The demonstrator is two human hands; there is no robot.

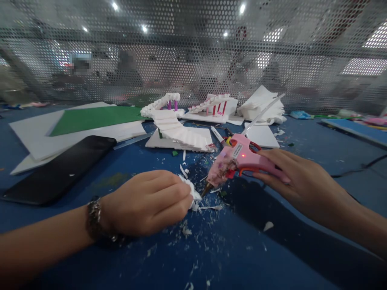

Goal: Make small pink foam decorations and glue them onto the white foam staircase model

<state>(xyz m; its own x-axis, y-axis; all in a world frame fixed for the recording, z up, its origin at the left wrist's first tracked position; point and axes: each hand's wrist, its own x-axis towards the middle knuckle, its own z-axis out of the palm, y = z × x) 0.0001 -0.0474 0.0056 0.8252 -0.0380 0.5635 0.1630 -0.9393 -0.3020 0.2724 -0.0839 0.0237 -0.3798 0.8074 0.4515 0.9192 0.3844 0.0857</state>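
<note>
My right hand (296, 181) is wrapped around the handle of a pink hot glue gun (238, 157). Its red light glows, a clear glue stick (263, 114) sticks out of the back, and the nozzle (207, 189) tilts down to the left. Closed near that nozzle, my left hand (148, 201) pinches a crumpled white piece, like tissue or paper (193, 191); the fingertips are hidden from view. Just behind stands a small white stair model (181, 131) on a white base, with steps curving down to the right.
Further back are two more stair models (161, 105) (213, 105), one with purple posts, one with red. A black phone (63, 169), a green sheet (96, 119) and white boards lie left. Stacked white sheets (261, 104) and a marker (218, 135) lie behind the glue gun. White scraps litter the blue table.
</note>
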